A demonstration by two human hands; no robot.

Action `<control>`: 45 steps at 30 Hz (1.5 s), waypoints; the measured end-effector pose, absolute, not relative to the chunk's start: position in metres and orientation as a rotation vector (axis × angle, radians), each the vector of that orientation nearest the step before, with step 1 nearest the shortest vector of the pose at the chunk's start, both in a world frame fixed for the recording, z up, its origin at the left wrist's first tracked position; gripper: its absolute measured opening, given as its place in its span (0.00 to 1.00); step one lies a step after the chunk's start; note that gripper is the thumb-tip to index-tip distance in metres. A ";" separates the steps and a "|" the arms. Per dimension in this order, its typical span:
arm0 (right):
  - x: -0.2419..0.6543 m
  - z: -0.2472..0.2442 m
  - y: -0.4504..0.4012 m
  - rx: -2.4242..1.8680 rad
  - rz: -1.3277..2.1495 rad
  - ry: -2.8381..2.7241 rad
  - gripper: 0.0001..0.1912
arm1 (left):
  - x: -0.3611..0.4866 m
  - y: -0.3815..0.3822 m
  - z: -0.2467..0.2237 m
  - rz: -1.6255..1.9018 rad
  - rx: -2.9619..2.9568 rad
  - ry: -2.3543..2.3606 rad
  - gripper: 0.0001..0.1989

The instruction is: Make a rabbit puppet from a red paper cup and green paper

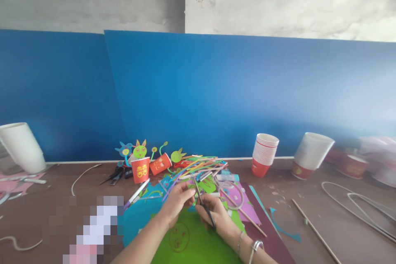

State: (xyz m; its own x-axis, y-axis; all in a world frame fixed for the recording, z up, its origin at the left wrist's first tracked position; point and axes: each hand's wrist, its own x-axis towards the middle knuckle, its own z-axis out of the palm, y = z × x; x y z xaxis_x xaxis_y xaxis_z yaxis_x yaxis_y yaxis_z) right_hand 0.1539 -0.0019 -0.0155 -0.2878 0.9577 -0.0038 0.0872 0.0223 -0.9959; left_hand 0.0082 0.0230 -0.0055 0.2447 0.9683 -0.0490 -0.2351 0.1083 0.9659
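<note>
My right hand grips a pair of scissors with dark handles, and their blades point away and slightly left. Close beside the blades, my left hand is closed in a pinch; what it holds is too small to make out, though a bit of green shows at the fingertips. Under both hands lies a green paper sheet with a round face drawn on it in red-brown. A blue sheet sticks out on the left, and a pink sheet on the right.
Colourful pipe cleaners are heaped behind my hands. Red paper cups with paper animal faces stand at the back. Cup stacks rise on the right. A tape roll, a wooden stick and a white marker lie around.
</note>
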 end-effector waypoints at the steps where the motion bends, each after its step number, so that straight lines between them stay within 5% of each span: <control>1: 0.154 -0.016 -0.002 -1.114 1.371 -1.499 0.18 | 0.008 0.023 -0.005 1.083 1.074 0.892 0.11; 45: 0.154 -0.023 0.002 -1.060 1.398 -1.458 0.18 | 0.007 0.026 -0.007 1.083 1.179 0.951 0.11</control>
